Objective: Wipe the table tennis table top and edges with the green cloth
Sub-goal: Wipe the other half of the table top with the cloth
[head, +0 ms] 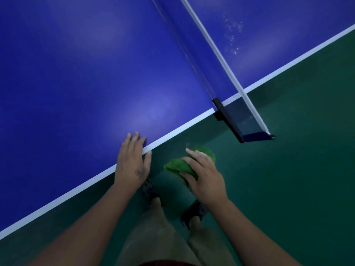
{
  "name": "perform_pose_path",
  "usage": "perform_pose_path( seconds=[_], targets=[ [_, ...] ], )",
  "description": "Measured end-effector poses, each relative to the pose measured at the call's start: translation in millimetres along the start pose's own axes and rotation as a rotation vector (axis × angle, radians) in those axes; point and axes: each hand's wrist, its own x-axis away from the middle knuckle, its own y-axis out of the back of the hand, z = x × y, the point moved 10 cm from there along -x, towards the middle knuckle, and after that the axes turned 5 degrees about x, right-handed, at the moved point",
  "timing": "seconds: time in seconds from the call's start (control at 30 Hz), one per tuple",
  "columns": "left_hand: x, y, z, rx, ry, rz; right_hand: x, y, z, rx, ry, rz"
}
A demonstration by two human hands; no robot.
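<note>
Fingers of the left hand (132,164) lie spread on the table (80,77) edge; the right hand (203,179) grips the green cloth (177,166) off the table (over floor). The net clamp (238,118) may snag it.

No text, label, brand, number or sign could be read anywhere in the view. The blue table tennis table (80,77) carried only its plain white edge line, and the net post clamp (247,121) at the table's side edge bore no legible marking.
</note>
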Motion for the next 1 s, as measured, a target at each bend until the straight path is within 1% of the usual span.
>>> perform_pose_path(
  seconds=[0.1, 0.23, 0.3, 0.4, 0.5, 0.57, 0.63, 0.77, 1.0],
  targets=[
    [38.1, -6.8, -43.2, 0.118, -0.046, 0.053, 25.1, 42.2, -17.5, -0.053, 0.019, -0.052],
    [78.3, -14.4, -101.4, 0.075, -0.160, 0.075, 60.8, 92.8, -57.6, -0.163, 0.047, -0.085],
    [95.8, -20.4, -128.0, 0.076, -0.156, 0.066, 76.8, 114.6, -85.8, -0.205, 0.040, -0.065],
    [118.3, -35.2, -169.6, 0.097, -0.129, 0.029, 100.2, 149.2, -128.5, -0.202, 0.072, -0.054],
    [138.4, -53.5, -219.6, 0.184, -0.113, -0.024, 124.2, 185.1, -174.5, -0.183, 0.104, -0.073],
    [151.1, -68.0, -255.4, 0.260, -0.126, -0.040, 137.8, 206.0, -206.4, -0.188, 0.086, -0.087],
    [163.3, -81.3, -289.4, 0.324, -0.149, -0.020, 151.2, 225.4, -237.6, -0.217, 0.041, -0.115],
    [177.0, -96.1, -345.4, 0.350, -0.231, 0.054, 173.5, 253.7, -289.9, -0.310, -0.063, -0.182],
    [156.3, -91.6, -393.6, 0.476, -0.206, 0.052, 178.1, 290.4, -346.1, -0.438, -0.181, -0.268]
  ],
)
